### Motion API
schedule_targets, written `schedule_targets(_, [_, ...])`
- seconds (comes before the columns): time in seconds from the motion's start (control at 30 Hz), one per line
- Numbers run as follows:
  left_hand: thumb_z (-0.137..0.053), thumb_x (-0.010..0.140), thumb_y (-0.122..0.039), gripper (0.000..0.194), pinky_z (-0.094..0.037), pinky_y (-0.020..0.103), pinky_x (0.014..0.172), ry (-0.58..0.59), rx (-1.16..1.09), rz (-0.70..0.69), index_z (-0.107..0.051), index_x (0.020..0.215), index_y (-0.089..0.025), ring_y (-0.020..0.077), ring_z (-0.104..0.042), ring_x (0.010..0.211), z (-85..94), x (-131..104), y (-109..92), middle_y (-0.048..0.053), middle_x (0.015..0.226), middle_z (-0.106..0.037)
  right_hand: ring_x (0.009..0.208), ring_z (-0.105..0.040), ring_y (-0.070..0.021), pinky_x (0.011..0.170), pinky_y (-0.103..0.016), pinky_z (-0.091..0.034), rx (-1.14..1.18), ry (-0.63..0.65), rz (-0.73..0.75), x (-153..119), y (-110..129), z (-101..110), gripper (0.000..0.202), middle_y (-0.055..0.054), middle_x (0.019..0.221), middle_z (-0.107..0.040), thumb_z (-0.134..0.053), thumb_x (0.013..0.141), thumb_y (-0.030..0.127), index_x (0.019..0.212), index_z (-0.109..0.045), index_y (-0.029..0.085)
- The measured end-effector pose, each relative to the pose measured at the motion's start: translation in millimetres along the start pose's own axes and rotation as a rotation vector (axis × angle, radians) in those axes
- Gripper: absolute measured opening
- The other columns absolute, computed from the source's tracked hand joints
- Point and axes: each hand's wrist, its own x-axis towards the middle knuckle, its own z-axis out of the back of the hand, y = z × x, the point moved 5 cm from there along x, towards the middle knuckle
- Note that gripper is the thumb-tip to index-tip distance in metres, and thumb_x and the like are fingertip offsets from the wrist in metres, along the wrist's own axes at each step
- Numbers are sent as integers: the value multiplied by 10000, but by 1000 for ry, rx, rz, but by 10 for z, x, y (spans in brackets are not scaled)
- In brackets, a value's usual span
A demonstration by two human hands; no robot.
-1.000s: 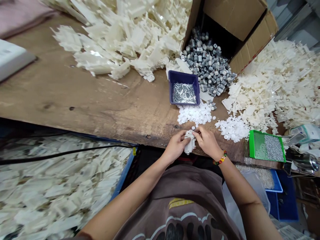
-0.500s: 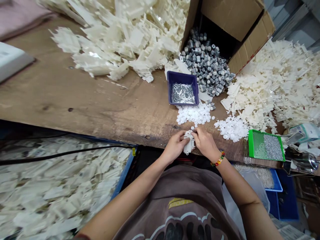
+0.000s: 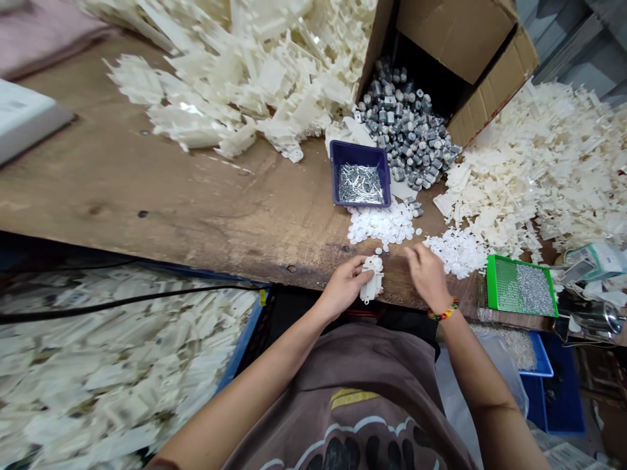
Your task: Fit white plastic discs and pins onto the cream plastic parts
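Note:
My left hand (image 3: pixel 345 285) grips a small white plastic part (image 3: pixel 372 281) at the table's front edge, thumb on top. To its right, my right hand (image 3: pixel 427 271) hangs over the table edge with its fingers partly blurred; whether anything is between them I cannot make out. It is near a pile of small white pieces (image 3: pixel 458 252). White discs (image 3: pixel 381 223) lie beyond the held part, in front of a dark purple tray (image 3: pixel 361 145) of metal pins (image 3: pixel 361 185).
Grey metal cylinders (image 3: pixel 409 127) spill from a cardboard box (image 3: pixel 455 36). White plastic parts are heaped at the back (image 3: pixel 264 72) and right (image 3: pixel 548 163). A green tray (image 3: pixel 491 282) holds small metal pieces. A black cable (image 3: pixel 127 303) crosses the lower-left bin of parts.
My right hand has let go of the white part and moved right, toward the small white pieces. My left hand still holds the part in nearly the same place.

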Motion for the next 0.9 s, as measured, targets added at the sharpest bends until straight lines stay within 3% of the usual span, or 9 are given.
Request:
schedule_targets(0.1, [-661, 677, -287, 339, -525, 303, 535, 7, -9, 23, -542, 963, -149, 171, -647, 533, -5, -21, -17, 5, 714, -665, 648, -530, -175, 606, -276, -337, -151, -147, -153, -136, -482, 244, 249, -48, 727, -603, -445, 910, 369, 781, -557, 187])
schedule_targets(0.2, [-667, 672, -239, 366, -535, 302, 572, 49, -17, 30, -551, 1006, -143, 169, -659, 576, -60, -47, -16, 17, 752, -679, 735, -548, -199, 653, -291, -368, -218, -80, -108, -264, -748, 262, 173, -72, 820, -608, -502, 874, 331, 868, -575, 175])
schedule_targets(0.3, [-669, 669, -208, 401, -538, 307, 594, 142, -46, 56, -561, 1048, -136, 169, -662, 597, -199, -65, 32, 33, 789, -691, 785, -550, -207, 707, -310, -399, -210, -33, -37, -321, -804, 199, 151, -82, 831, -589, -455, 887, 250, 833, -572, 172])
schedule_targets(0.4, [-671, 669, -197, 421, -530, 289, 576, 205, -69, 78, -567, 1071, -133, 164, -660, 589, -353, -46, 106, 39, 786, -698, 816, -555, -209, 749, -337, -428, -105, -72, -14, -300, -766, 189, 178, -82, 837, -574, -446, 889, 257, 783, -565, 179])
schedule_targets(0.5, [-678, 665, -199, 431, -531, 286, 584, 210, -89, 85, -570, 1078, -135, 162, -659, 592, -456, 11, 168, 30, 768, -697, 785, -589, -183, 719, -337, -478, 197, -149, -104, -248, -732, 220, 174, -71, 881, -579, -466, 880, 335, 849, -549, 185])
schedule_targets(0.63, [-687, 648, -192, 462, -535, 303, 624, 183, -128, 82, -571, 1090, -131, 153, -649, 601, -509, 93, 205, 31, 791, -697, 672, -628, -132, 626, -290, -529, 710, -39, -205, -179, -538, 106, 202, -30, 861, -619, -489, 863, 395, 906, -493, 197])
schedule_targets(0.77, [-671, 637, -172, 495, -518, 275, 643, 126, -118, 26, -580, 1120, -117, 144, -641, 647, -491, 157, 208, 46, 846, -707, 882, -621, -157, 794, -313, -517, 658, -112, -56, -140, -202, 81, 98, -52, 959, -617, -570, 808, 284, 852, -537, 203])
schedule_targets(0.9, [-654, 630, -165, 501, -503, 258, 640, 104, -88, -35, -595, 1125, -117, 155, -644, 685, -477, 192, 209, 51, 856, -713, 887, -618, -161, 794, -315, -518, 617, -178, -43, -144, -55, -22, 77, -55, 947, -629, -567, 796, 230, 870, -561, 206])
